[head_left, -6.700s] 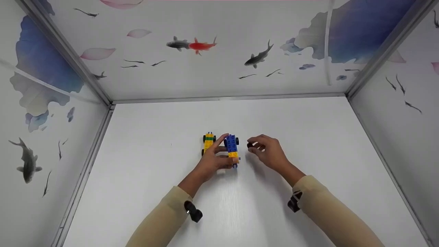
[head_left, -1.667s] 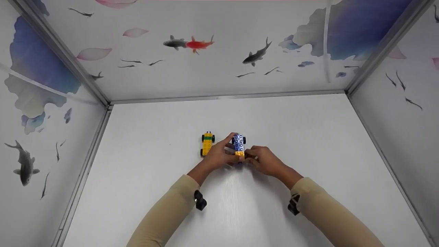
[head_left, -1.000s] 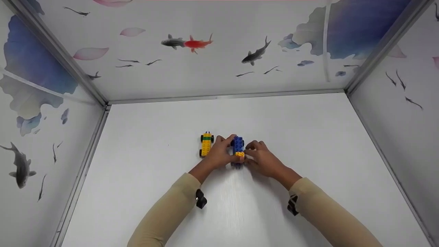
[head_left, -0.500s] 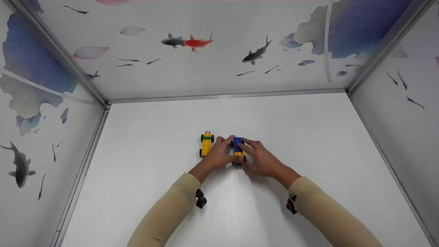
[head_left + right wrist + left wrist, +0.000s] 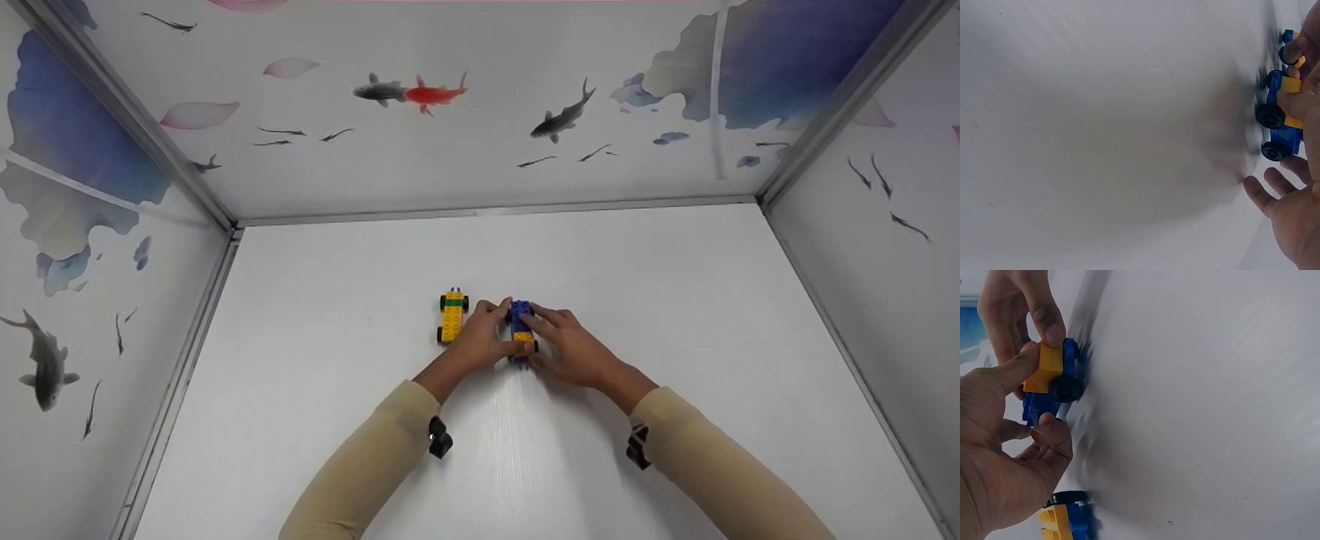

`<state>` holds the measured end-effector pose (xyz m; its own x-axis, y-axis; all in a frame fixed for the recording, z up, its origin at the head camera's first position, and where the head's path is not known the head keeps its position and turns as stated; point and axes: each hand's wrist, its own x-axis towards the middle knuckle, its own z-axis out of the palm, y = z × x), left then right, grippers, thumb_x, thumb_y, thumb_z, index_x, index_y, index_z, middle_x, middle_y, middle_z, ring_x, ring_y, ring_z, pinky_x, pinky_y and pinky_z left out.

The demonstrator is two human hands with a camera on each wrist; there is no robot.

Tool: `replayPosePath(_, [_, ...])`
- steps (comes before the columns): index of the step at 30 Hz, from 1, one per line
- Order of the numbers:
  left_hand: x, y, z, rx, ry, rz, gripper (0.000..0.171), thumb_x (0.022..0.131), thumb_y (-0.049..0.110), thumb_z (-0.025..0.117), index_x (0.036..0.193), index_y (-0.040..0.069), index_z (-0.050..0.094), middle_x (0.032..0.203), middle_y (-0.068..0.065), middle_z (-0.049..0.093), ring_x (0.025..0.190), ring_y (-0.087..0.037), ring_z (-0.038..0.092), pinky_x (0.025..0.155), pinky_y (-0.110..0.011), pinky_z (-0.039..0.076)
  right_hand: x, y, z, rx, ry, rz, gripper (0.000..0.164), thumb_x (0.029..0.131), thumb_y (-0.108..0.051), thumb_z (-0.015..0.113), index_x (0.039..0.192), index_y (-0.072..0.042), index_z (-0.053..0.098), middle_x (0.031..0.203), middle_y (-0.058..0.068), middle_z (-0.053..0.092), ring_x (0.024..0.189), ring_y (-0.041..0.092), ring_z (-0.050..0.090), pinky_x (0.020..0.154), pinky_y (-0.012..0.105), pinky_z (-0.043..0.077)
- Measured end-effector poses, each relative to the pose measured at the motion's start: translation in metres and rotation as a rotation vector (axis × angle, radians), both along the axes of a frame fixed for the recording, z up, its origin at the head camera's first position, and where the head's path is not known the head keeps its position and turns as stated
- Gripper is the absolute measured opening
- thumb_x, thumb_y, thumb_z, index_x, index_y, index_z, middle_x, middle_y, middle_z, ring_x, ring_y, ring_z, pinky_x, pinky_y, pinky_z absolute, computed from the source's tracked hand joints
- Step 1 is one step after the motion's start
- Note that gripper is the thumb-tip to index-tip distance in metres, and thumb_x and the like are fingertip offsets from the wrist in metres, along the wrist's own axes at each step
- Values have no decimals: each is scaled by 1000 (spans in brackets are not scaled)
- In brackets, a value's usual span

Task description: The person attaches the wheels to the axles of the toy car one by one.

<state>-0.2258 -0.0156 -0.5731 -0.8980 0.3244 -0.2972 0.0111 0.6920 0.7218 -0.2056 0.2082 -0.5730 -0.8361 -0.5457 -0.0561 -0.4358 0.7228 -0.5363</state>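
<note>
A toy car [image 5: 520, 318] of blue and yellow building bricks stands on the white table between my hands. My left hand [image 5: 480, 334] holds its left side, with the thumb at the yellow near end. On the right, my right hand [image 5: 574, 349] grips it too, fingers along the blue top and side, thumb low by the near end. The left wrist view shows the yellow block [image 5: 1044, 368] with thumbs against it. Black wheels, including a near wheel [image 5: 1270, 116] in the right wrist view, sit on the car's right side. Fingers hide part of the car.
Left of my left hand stands a second toy car [image 5: 452, 319], yellow with a green strip and black wheels. White walls printed with fish and petals enclose the table [image 5: 337, 420] at the back and both sides.
My right hand earlier held a small black wheel apart from the car; now that wheel is on the car's right side. The right fingers have moved onto the top. Almost nothing differs since half a second ago.
</note>
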Motion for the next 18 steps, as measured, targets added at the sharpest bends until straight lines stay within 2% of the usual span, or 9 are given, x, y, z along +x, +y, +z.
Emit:
replayPosePath(6, [4,2,3,-40,40,-15,99,100,59,78,177,21,28,168,-19,42,151,-35,53,131,-52,44,-1,1,-2,7,-6,-5,71,107,-26,75,171,-15,44,181,16,33,158,45,42,124,63,48])
replayPosePath(10, [6,1,7,-66,95,-37,95,101,60,75,177,25,30,166,-18,43,148,-35,57,128,-50,48,-2,3,-3,12,12,-1,76,105,-30,77,171,-16,43,180,17,33,158,45,42,124,63,49])
replayPosePath(14, [11,-3,10,-91,204,-48,85,104,57,73,174,24,37,162,-16,49,148,-34,55,124,-47,53,-1,6,-1,38,36,-11,82,103,-40,80,172,-19,41,180,17,35,159,46,40,124,69,45])
replayPosePath(18, [13,-10,10,-103,330,-30,77,106,55,71,171,23,45,164,-14,48,155,-36,45,124,-50,52,0,11,1,86,70,-52,86,102,-54,76,173,-22,40,180,15,36,161,48,38,125,77,39])
